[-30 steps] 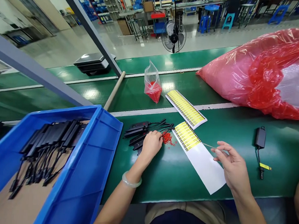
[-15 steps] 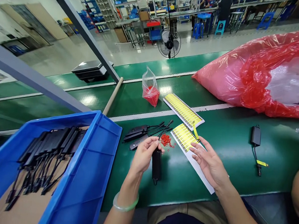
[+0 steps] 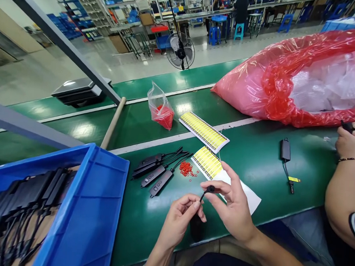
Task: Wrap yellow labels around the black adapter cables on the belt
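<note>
Between the thumb and fingers of my left hand (image 3: 180, 219) is the thin cable of a black cabled device, whose dark body (image 3: 197, 228) hangs below, partly hidden. My right hand (image 3: 231, 203) pinches the round connector (image 3: 210, 189) at the cable's end. Just beyond my hands lies a label sheet (image 3: 207, 162) with yellow labels and a bare white part, partly covered by my right hand. A pile of small red rings (image 3: 186, 169) is left of the sheet. Several more black cabled devices (image 3: 161, 182) lie beside the rings.
On the left stands a blue bin (image 3: 99, 208) holding several black devices. Farther back are a second label sheet (image 3: 203, 130), a clear bag of red pieces (image 3: 163, 116) and a large red plastic bag (image 3: 244, 89). A labelled device (image 3: 285, 150) lies right, near a co-worker's hand (image 3: 354, 143).
My left hand has shifted from the device's body end to its cable. My right hand came from the label sheet to the connector. Another device now lies beside the rings. The view has turned right.
</note>
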Demonstrator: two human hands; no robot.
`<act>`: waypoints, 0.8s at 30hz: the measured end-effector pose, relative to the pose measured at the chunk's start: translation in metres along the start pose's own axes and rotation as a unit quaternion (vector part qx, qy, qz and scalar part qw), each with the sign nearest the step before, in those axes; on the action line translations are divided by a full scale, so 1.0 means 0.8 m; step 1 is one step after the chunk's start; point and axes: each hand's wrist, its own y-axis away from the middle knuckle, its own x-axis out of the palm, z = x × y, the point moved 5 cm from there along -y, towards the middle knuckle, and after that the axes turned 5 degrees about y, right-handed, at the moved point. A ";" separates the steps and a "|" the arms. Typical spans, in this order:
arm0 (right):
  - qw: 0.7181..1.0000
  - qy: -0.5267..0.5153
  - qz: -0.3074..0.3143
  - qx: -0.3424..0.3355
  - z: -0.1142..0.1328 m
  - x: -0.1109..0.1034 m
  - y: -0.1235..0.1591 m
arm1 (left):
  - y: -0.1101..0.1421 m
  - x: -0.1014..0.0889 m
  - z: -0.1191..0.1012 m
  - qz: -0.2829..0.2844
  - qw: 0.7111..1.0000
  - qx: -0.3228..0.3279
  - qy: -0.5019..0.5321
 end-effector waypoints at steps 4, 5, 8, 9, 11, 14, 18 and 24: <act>1.000 0.014 0.022 0.005 0.000 0.004 0.008 | -0.001 0.002 -0.001 0.008 1.000 0.021 -0.007; 1.000 0.006 0.027 0.013 -0.001 0.006 0.008 | -0.001 0.003 -0.001 0.010 1.000 0.024 -0.007; 0.997 -0.034 0.050 0.046 -0.007 0.008 0.005 | 0.005 0.000 -0.007 0.000 0.999 0.028 -0.027; 0.996 -0.049 0.057 0.054 -0.010 0.008 0.003 | 0.009 -0.003 -0.013 -0.012 0.998 0.028 -0.054; 0.994 -0.077 0.049 0.063 -0.018 -0.002 -0.004 | 0.023 -0.014 -0.033 -0.052 0.988 0.042 -0.143; 0.992 -0.100 -0.032 0.072 -0.036 -0.037 -0.026 | 0.047 -0.041 -0.076 -0.132 0.930 0.107 -0.325; 0.979 -0.137 -0.089 0.125 -0.059 -0.080 -0.055 | 0.057 -0.084 -0.093 -0.176 0.810 0.180 -0.530; 0.970 -0.152 -0.081 0.172 -0.075 -0.094 -0.054 | -0.007 -0.120 0.000 -0.092 0.689 0.162 -0.701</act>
